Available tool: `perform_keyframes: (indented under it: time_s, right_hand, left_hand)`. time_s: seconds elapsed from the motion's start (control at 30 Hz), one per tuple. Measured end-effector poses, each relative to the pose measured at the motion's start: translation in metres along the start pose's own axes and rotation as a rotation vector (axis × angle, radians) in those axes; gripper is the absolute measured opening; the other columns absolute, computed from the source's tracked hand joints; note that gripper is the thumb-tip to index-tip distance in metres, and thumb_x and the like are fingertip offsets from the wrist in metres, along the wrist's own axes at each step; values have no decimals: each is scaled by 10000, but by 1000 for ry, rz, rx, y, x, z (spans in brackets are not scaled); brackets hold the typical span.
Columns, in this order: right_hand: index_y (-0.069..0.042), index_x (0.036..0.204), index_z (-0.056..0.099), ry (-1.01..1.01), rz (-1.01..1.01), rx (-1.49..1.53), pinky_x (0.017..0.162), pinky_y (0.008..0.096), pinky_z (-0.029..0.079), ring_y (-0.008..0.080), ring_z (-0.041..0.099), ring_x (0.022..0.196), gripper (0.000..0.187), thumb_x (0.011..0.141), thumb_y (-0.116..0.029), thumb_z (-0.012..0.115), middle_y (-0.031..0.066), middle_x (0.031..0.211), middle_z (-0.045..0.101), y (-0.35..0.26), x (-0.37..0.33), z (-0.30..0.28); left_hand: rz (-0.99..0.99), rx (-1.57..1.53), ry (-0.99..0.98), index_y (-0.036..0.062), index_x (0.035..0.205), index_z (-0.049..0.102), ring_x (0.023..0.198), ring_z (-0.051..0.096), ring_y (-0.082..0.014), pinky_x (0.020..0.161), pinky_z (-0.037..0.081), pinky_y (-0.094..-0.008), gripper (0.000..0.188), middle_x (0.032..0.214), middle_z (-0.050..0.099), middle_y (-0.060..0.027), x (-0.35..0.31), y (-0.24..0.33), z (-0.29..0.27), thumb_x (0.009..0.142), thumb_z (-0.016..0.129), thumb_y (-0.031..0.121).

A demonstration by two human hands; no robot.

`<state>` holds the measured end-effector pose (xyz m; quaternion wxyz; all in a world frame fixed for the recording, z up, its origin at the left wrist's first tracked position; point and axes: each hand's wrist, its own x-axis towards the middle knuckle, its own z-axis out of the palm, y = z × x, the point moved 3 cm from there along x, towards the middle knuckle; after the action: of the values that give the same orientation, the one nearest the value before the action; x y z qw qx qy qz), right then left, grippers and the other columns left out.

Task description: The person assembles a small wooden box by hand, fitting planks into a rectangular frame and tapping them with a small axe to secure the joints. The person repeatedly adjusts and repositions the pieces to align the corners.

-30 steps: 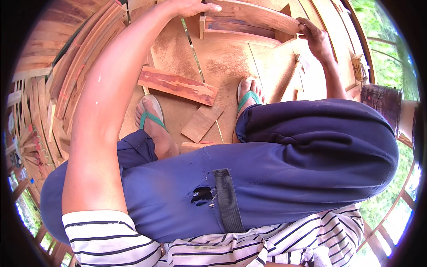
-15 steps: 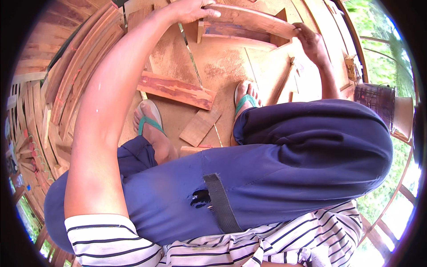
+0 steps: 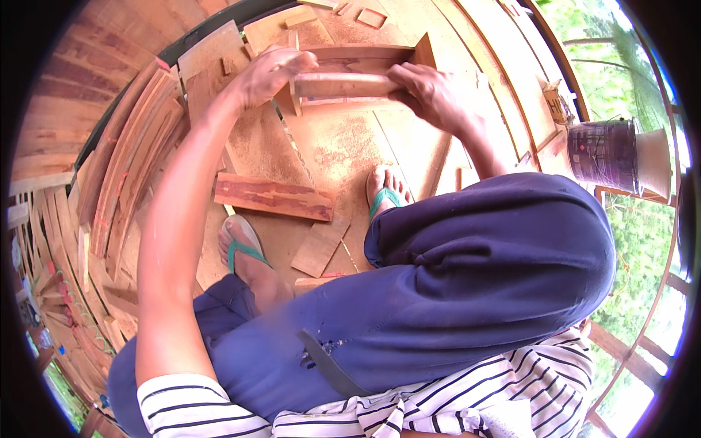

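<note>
Fingers of the left hand [image 3: 266, 73] curl over the left end of a short wooden strip [image 3: 343, 85], thumb underneath; fingers of the right hand [image 3: 431, 91] close together around its right end. Both hands grip the strip, held level just in front of an open wooden box frame [image 3: 358, 55] that stands on the sawdust-covered plank floor [image 3: 343, 153]. Whether the strip touches the frame cannot be told.

Near to far:
- Striped shirt [image 3: 409, 409] at the lower edge; dark blue trousers [image 3: 467, 292] fill the lower middle, knees bent.
- Feet in green flip-flops: left foot [image 3: 248, 259], right foot [image 3: 385, 191], both flat on the floor.
- Between the feet, a small pale offcut [image 3: 320, 248] lies tilted. Just beyond it a reddish board [image 3: 274, 197] lies across the floor, apart from both feet.
- Strip and hands, then the box frame behind them.
- Left side: stack of long curved planks [image 3: 124, 175] on edge.
- Far right: dark bucket [image 3: 602, 153] beside a railing, greenery beyond.
- Small wood scraps [image 3: 369, 16] at the far edge of the floor.
</note>
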<state>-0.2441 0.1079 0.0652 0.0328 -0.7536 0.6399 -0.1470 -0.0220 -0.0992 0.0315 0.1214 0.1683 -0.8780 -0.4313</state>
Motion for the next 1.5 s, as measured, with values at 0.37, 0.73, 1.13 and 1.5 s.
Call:
perform_keyframes:
  time_s: [0.37, 0.73, 1.13, 1.5]
  right_hand:
    - [-71, 1279, 636, -230, 376, 404, 839, 503, 564, 418, 702, 928, 538, 847, -364, 765, 188, 1030, 725, -5, -116, 103]
    - [21, 1370, 511, -171, 1179, -21, 979, 495, 503, 421, 626, 1143, 751, 850, -464, 753, 275, 1268, 611, 28, -179, 68]
    - [-97, 1460, 440, 96, 604, 177, 692, 486, 534, 404, 663, 760, 551, 975, -202, 679, 187, 956, 658, 28, -135, -22]
    - [-364, 1583, 352, -526, 408, -271, 528, 465, 501, 315, 671, 630, 602, 1036, -196, 537, 142, 876, 659, 26, -57, -30]
  left_hand:
    - [-637, -689, 215, -70, 1465, 406, 1182, 584, -241, 991, 473, -370, 758, 1288, 586, -151, 6, -56, 68, 873, 774, 227]
    - [-230, 13, 329, -48, 1509, 423, 1184, 658, -286, 1014, 488, -339, 726, 1354, 640, -189, 64, 38, -20, 790, 518, -88]
    - [-158, 492, 280, -134, 1452, 417, 1280, 539, -470, 1122, 422, -476, 659, 1365, 539, -356, 106, 124, -7, 811, 542, -51]
    - [-160, 462, 288, -131, 1444, 430, 1295, 540, -457, 1128, 433, -456, 642, 1413, 530, -329, 109, 125, -11, 822, 570, -56]
